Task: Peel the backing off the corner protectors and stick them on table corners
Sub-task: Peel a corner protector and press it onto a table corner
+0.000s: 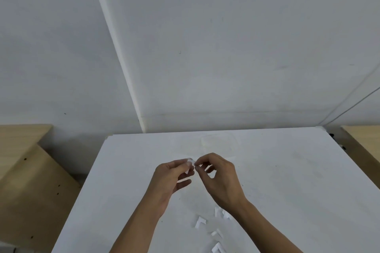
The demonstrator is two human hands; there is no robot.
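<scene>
Where the left hand (pixel 171 176) and right hand (pixel 220 178) meet: a small pale protector (pixel 190 161) is held between their fingertips, in the air over the middle of the table (pixel 287 181)
Left grip: the left hand pinches the protector between thumb and forefinger from the left side; its other fingers hang loosely curled underneath
Right grip: the right hand pinches the protector's right edge with thumb and forefinger tips; its other fingers curl in toward the palm, and the back of the hand faces the camera
Backing: too small and blurred to tell whether it is on, lifted or off
Bits (pixel 200 222): several white L-shaped pieces lie on the table near its front edge, close together, beside and under the right forearm; whether they are protectors or peeled backing I cannot tell
Tub (pixel 221 142): a faint see-through outline on the table just beyond the hands, near the far edge
Table: white and lightly scuffed, its far edge against the wall (pixel 226 47)
Strip (pixel 115 47): a white strip runs slantwise down the wall to a point behind the table's far left corner
Wood units (pixel 24 170): pale wooden furniture stands on either side of the table, apart from it
</scene>
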